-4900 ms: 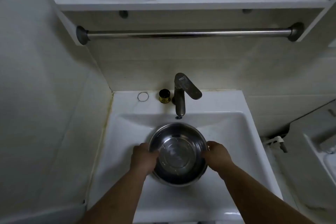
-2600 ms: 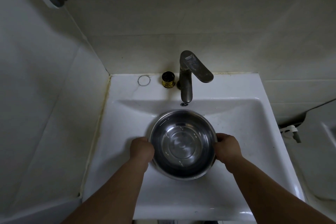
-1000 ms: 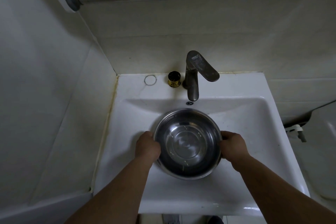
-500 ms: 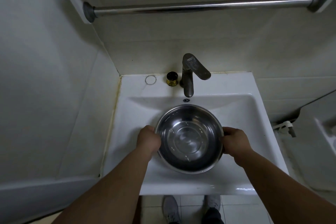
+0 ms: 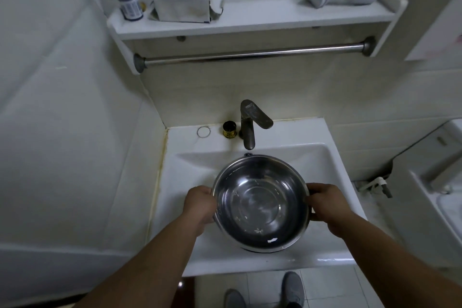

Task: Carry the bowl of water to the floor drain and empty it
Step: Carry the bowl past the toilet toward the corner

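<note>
Two hands, left [image 5: 200, 204] and right [image 5: 325, 204], curl their fingers [image 5: 313, 189] tight around a steel bowl [image 5: 260, 204] of water above the sink [image 5: 332, 172].

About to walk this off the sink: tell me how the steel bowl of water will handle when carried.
The bowl looks rigid, so it shouldn't flex. Its wide, shallow shape probably lets the water slosh toward the rim if tilted. The smooth metal may be slippery where the left hand and right hand grip opposite edges.

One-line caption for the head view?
Both hands, left and right, hold the steel bowl over the sink.
</note>
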A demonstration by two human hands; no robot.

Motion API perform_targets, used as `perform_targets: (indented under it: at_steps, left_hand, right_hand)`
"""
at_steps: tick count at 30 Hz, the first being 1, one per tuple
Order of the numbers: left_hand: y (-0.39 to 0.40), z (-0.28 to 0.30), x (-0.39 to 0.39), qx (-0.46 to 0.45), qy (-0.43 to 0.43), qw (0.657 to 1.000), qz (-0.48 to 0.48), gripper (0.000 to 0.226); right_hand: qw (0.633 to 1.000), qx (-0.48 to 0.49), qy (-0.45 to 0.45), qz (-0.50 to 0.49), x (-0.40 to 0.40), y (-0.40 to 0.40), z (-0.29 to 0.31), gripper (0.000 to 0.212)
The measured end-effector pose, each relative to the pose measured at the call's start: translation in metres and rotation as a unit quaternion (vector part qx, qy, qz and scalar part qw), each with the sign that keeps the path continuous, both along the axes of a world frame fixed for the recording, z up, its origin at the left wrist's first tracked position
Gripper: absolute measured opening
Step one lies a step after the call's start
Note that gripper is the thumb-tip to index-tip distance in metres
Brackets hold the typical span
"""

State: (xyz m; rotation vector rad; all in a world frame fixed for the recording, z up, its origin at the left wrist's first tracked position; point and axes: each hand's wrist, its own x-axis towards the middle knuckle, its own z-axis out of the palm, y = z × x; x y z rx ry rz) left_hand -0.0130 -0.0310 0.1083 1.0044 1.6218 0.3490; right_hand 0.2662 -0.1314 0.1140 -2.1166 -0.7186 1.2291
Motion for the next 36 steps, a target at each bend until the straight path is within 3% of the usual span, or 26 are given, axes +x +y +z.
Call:
perform_targets:
  at_steps: [18, 36]
  left_hand:
    - [-0.007, 0.051, 0.027, 0.006, -0.061, 0.998, -0.022, 0.028]
    - [-0.061, 0.096, 0.112, 0.039, -0.073, 0.994, -0.068, 0.025]
  right_hand:
    - [0.995, 0.035, 0.030, -0.089, 0.022, -0.040, 0.049, 0.045]
    - [0.995, 0.034, 0.008, -0.096, 0.101, -0.114, 0.094, 0.025]
